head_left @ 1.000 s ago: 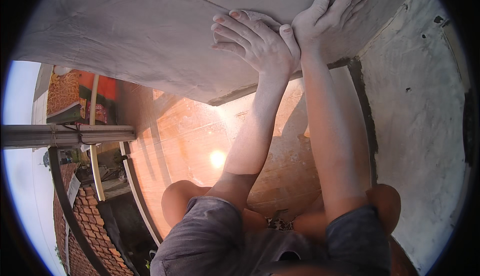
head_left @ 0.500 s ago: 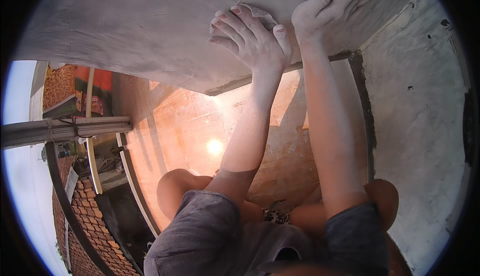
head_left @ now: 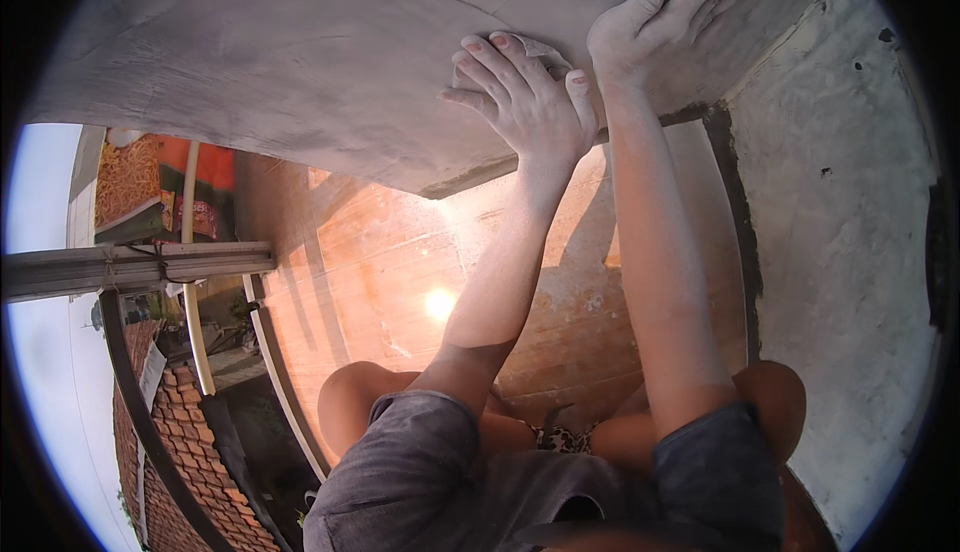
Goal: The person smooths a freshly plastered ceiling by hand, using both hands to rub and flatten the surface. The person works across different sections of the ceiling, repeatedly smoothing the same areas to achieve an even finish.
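Note:
A smooth grey plastered wall (head_left: 300,62) fills the upper part of the view. Against it my left hand (head_left: 532,107) presses a thin, dusty piece of sandpaper (head_left: 544,53) under its spread fingers. Only the sandpaper's curled edge shows, past the fingers and beside the thumb; the rest is hidden beneath the hand. My right hand (head_left: 645,34) rests on the same wall just to the right, its heel and side touching, thumb and fingers apart, with nothing visible in it. Pale dust coats both hands and forearms.
A second grey wall (head_left: 840,222) stands close on the right, meeting the first in a corner. Beneath my bent legs is a shiny tan floor (head_left: 400,272). At left are a beam (head_left: 140,262), a pale pole (head_left: 192,322) and, beyond the edge, a tiled roof (head_left: 185,442).
My left hand has slid right and slightly down along the wall with the sandpaper, toward my right hand. My right hand stays in nearly the same place. The view has shifted slightly.

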`<state>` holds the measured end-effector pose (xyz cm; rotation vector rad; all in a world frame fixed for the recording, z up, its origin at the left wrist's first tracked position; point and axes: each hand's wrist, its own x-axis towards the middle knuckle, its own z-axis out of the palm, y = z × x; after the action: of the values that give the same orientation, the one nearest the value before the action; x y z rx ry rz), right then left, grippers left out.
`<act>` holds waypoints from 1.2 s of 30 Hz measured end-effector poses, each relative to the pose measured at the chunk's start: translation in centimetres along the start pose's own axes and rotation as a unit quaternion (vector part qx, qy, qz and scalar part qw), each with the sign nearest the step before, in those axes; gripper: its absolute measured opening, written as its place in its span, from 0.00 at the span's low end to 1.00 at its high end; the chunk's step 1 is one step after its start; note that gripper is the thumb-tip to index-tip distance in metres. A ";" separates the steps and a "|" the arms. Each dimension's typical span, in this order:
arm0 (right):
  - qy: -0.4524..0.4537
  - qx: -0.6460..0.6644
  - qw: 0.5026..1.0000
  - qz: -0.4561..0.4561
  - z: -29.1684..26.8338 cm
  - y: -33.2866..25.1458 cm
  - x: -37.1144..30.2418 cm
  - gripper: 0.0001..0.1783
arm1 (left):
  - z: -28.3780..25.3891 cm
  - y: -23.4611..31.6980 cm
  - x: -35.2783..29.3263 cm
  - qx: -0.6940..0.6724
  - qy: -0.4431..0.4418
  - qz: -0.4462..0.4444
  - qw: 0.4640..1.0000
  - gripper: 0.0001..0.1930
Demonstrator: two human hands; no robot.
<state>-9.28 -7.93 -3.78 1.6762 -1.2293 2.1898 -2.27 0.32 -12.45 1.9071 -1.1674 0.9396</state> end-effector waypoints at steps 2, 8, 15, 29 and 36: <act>0.006 -0.004 1.000 -0.004 0.2 0.0 -0.2 0.33 | -0.2 0.3 0.8 -0.039 0.009 -0.015 0.999 0.42; -0.042 -0.075 0.996 0.021 -0.1 0.0 -0.1 0.34 | -0.2 0.7 -0.2 0.053 -0.012 0.027 0.998 0.43; -0.026 -0.032 0.999 -0.019 -0.1 0.0 0.3 0.34 | 0.6 -0.9 -0.1 -0.014 0.018 -0.001 1.000 0.42; -0.015 -0.062 0.998 -0.028 0.0 0.3 -0.1 0.33 | 2.9 -2.4 -1.5 -0.020 0.049 -0.014 0.998 0.44; 0.039 -0.045 0.997 -0.050 0.4 0.5 -0.1 0.32 | -0.7 -1.2 0.0 -0.017 0.049 -0.006 0.999 0.43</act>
<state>-9.24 -8.46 -4.12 1.5680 -1.1799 2.0871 -1.36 1.29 -12.38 1.8190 -1.1057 0.9889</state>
